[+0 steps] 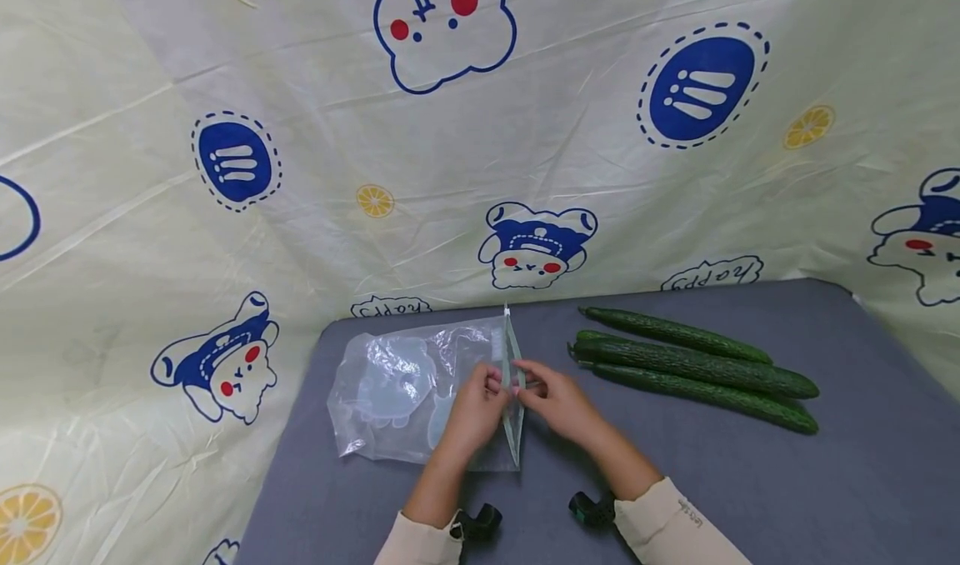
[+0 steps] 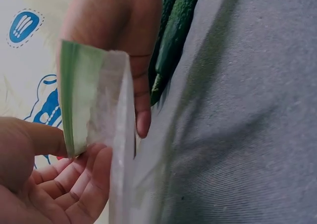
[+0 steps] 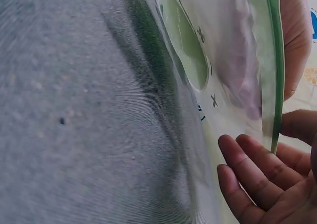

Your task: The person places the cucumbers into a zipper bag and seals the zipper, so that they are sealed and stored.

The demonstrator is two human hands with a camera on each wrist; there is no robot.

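Observation:
A clear zip bag (image 1: 465, 340) with pale printed shapes lies on the grey table, its green-edged mouth to the right and parted into a narrow gap. My left hand (image 1: 480, 407) pinches one lip of that mouth; in the left wrist view its thumb and fingers grip the green strip (image 2: 74, 100). On the opposite lip my right hand (image 1: 555, 398) pinches too, its thumb and fingers on the green edge (image 3: 275, 85) in the right wrist view. At the mouth's far end sits a white slider (image 1: 507, 311).
Several dark green cucumbers (image 1: 697, 357) lie side by side to the right of the bag. Behind the grey table (image 1: 825, 498) hangs a pale sheet (image 1: 600, 132) with cartoon prints. A black wrist device (image 1: 592, 509) shows beside the right sleeve.

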